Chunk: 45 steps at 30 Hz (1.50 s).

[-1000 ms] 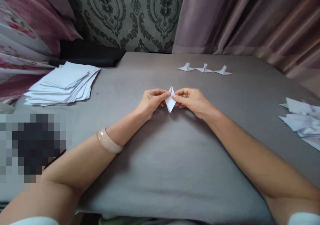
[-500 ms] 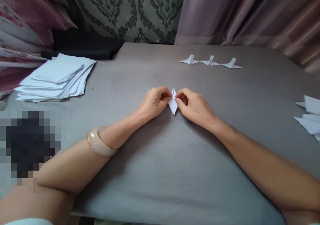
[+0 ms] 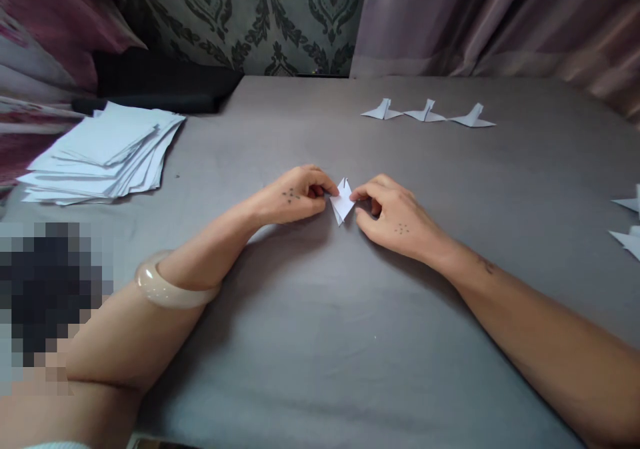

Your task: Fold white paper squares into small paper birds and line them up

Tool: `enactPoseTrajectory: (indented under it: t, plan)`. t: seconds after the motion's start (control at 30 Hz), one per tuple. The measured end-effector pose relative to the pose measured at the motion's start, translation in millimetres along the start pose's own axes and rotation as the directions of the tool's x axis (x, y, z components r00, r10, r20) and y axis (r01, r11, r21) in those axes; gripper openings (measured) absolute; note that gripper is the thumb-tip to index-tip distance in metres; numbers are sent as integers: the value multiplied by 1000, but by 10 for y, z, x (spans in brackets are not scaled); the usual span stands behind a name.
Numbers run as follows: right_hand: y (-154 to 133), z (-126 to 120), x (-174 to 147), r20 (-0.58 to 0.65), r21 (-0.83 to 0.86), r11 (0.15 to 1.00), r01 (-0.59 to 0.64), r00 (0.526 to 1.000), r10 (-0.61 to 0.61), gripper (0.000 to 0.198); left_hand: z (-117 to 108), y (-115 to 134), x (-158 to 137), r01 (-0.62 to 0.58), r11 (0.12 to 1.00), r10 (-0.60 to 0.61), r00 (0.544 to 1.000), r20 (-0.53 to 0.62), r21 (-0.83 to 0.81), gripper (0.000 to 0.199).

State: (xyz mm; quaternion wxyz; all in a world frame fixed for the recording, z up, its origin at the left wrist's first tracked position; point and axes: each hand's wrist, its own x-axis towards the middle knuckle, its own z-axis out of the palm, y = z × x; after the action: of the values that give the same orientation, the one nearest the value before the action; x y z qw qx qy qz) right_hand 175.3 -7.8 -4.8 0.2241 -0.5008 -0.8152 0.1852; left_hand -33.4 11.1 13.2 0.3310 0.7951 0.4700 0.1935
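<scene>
A small folded piece of white paper (image 3: 343,199), diamond-shaped with a slit at its top point, sits between my two hands at the middle of the table. My left hand (image 3: 300,194) has its index fingertip on the paper's left edge, with the thumb spread apart below. From the other side, my right hand (image 3: 395,216) touches the right corner with its index fingertip. Its thumb stands off the paper, leaving a gap. Neither hand visibly pinches the sheet. A pale bangle (image 3: 173,288) circles my left forearm.
Three folded paper shapes (image 3: 425,111) stand in a row at the back right of the grey-covered table (image 3: 320,329). A stack of white paper sheets (image 3: 100,152) lies at left, before a black cloth (image 3: 160,82). More folded paper (image 3: 627,241) shows at the right edge.
Both hands have loosened from a pinch, and their thumbs have come off the paper. The folded paper shows a wider face. My left hand has shifted left, and the view has moved slightly.
</scene>
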Motion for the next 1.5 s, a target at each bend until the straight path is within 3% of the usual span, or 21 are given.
enactPoseTrajectory:
  t: [0.3,0.57,0.9,1.5]
  plan:
    - [8,-21,51,-10,78,996,-37,999,38,11,-16,-36,17,-43,998,43,999,0,-44,20]
    - [-31,-34,109,5,89,987,-136,991,136,14,37,-24,30,0,999,3,997,-74,51,21]
    - [-5,14,157,-24,77,982,-172,984,174,12,103,-33,45,71,997,-67,988,-142,23,15]
    - [-41,15,189,-2,54,966,-253,967,254,14,90,-86,77,66,997,-60,991,-117,50,12]
